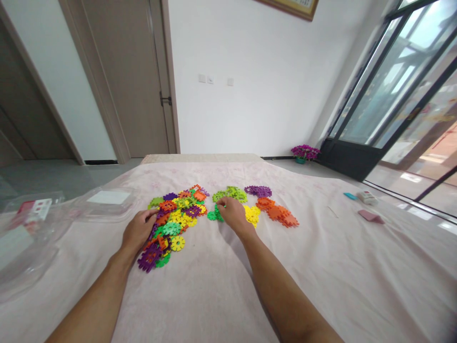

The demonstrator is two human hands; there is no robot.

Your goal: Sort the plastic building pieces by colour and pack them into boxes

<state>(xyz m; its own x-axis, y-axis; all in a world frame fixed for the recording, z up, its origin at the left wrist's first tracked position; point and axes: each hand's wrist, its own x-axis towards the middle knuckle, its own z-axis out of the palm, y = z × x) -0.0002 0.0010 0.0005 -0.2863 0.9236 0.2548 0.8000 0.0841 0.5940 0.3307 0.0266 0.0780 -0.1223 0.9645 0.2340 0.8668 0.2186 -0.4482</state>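
A mixed heap of flat plastic snowflake pieces (176, 214) in purple, orange, yellow and green lies on a pale pink cloth (214, 286). My left hand (137, 231) rests at the heap's left edge, fingers curled on the pieces. To the right lie sorted little piles: light green (230, 194), purple (258, 191), orange (280, 212), yellow (253, 214). My right hand (232, 213) is pinched on a dark green piece (213, 215) beside the light green pile.
A clear plastic tub (32, 238) and its lid (107, 200) sit at the left. Small cyan, white and pink items (366, 202) lie at the right. A door, a flower pot (304, 153) and glass sliding doors stand beyond.
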